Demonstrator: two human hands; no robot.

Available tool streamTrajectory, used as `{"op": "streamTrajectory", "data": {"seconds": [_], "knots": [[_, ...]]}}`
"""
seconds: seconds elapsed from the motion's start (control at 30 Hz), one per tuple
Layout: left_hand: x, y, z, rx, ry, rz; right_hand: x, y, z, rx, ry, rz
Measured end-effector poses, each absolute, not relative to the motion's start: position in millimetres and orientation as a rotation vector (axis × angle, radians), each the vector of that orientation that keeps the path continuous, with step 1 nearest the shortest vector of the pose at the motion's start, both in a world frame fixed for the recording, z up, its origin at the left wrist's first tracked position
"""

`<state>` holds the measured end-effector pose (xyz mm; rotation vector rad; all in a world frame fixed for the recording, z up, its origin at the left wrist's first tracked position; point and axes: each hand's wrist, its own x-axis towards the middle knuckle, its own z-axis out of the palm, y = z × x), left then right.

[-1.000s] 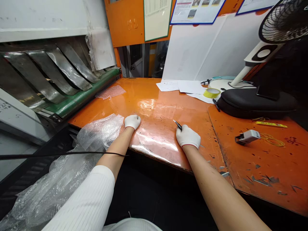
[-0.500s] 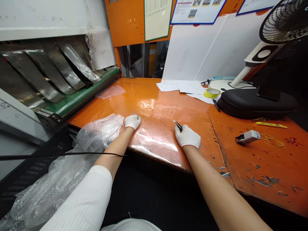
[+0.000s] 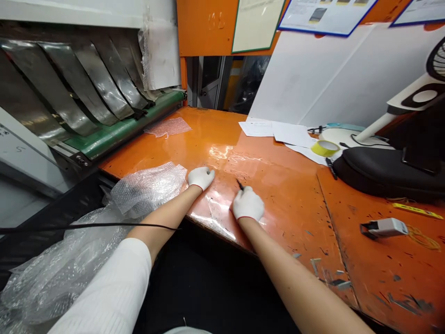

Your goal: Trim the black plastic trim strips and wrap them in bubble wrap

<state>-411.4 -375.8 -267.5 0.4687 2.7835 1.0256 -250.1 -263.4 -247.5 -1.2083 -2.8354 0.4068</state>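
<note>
OK so your right hand (image 3: 248,204) has its grip clenched around a slim black pen-style tool (image 3: 240,184), just the one, and most of it is buried in your glove. It's at the near-middle part of the orange counter (image 3: 292,208). The tip points away from you and off to your left, so the long axis runs on a diagonal. Your left hand (image 3: 200,177) is down by the clear bubble wrap (image 3: 149,185), grip curled into a loose fist; can't tell if anything's tucked in there.

Container-wise, you've got one black slatted crate (image 3: 78,199) at your left with that bubble wrap heaped over it and spilling onto the counter. There's also one black case (image 3: 368,171) under the fan (image 3: 413,93), shut, so no clue what's inside.

Quick count of the rest: one pink bubble wrap piece (image 3: 170,126) near the green conveyor belt (image 3: 114,130), three loose paper sheets (image 3: 257,129), one yellow tape roll (image 3: 325,148) sitting partly over the paper, one black marker (image 3: 331,168) beside the case. Further right, one gray stamp-like gadget (image 3: 389,227), one yellow strip-shaped tool (image 3: 417,211), and some tangled yellow bands (image 3: 424,239).
</note>
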Motion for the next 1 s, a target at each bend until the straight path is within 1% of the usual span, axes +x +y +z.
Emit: {"op": "streamTrajectory", "data": {"seconds": [0.1, 0.2, 0.23, 0.27, 0.3, 0.33, 0.4, 0.53, 0.73, 0.87, 1.0], "knots": [[-445.0, -387.8, -262.0, 0.365, 2.61, 1.368, -267.4, -284.7, -253.4, -0.893, -2.96, 0.353], [-514.2, -419.7, -239.8, 0.207, 2.484, 1.712, -272.1, -286.5, -256.7, -0.834, -2.987, 0.315], [-542.3, -435.5, -230.3, 0.129, 2.446, 1.87, -272.1, -284.9, -257.2, -0.838, -2.992, 0.312], [-570.7, -453.2, -221.0, -0.056, 2.271, 2.21, -271.8, -283.2, -257.3, -0.843, -3.0, 0.311], [-598.0, -471.8, -212.6, -0.215, 2.087, 2.466, -271.5, -281.7, -257.4, -0.848, -3.007, 0.314], [-622.9, -490.1, -205.7, -0.305, 1.939, 2.635, -271.4, -280.7, -257.5, -0.855, -3.014, 0.32], [-662.7, -521.9, -197.3, -0.343, 1.78, 2.806, -271.5, -279.8, -257.8, -0.866, -3.027, 0.328], [-704.9, -550.0, -196.4, -0.241, 1.771, 2.87, -272.2, -279.8, -259.4, -0.86, -3.025, 0.323], [-723.3, -543.9, -194.1, -0.124, 1.777, 2.836, -272.4, -278.2, -259.3, -0.86, -3.036, 0.333], [-702.7, -530.3, -176.0, -0.233, 1.613, 2.949, -272.2, -278.0, -256.9, -0.851, -3.042, 0.365], [-634.9, -499.6, -156.8, -0.369, 1.342, 2.957, -271.5, -279.8, -253.1, -0.827, -3.012, 0.415]]}}
